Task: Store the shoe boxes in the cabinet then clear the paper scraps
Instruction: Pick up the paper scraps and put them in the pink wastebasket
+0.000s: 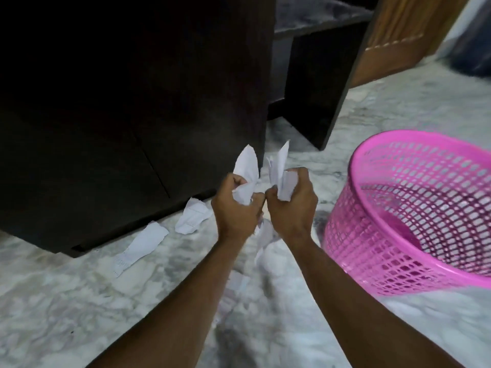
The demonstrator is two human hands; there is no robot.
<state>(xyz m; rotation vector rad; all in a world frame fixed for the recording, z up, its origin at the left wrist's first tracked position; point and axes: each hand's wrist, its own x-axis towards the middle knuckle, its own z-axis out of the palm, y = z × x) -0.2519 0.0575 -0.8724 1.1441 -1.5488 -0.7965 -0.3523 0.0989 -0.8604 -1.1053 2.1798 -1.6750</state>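
step: clearing paper scraps | left hand (235, 205) grips crumpled scraps (245, 179) | right hand (289, 205) grips folded scraps (281, 176) | more scraps (140, 241) on floor by cabinet (132, 102) | next: carry both fistfuls right, release over pink basket (414, 216)

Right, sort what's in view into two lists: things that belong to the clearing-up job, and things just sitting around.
Part of the job:
- paper in left hand
- paper in right hand
- left hand
- right hand
- scraps on the floor
- long scrap
- dark cabinet
- pink basket, the likely bin

Just there:
- wooden door
- dark shelf unit
- marble floor
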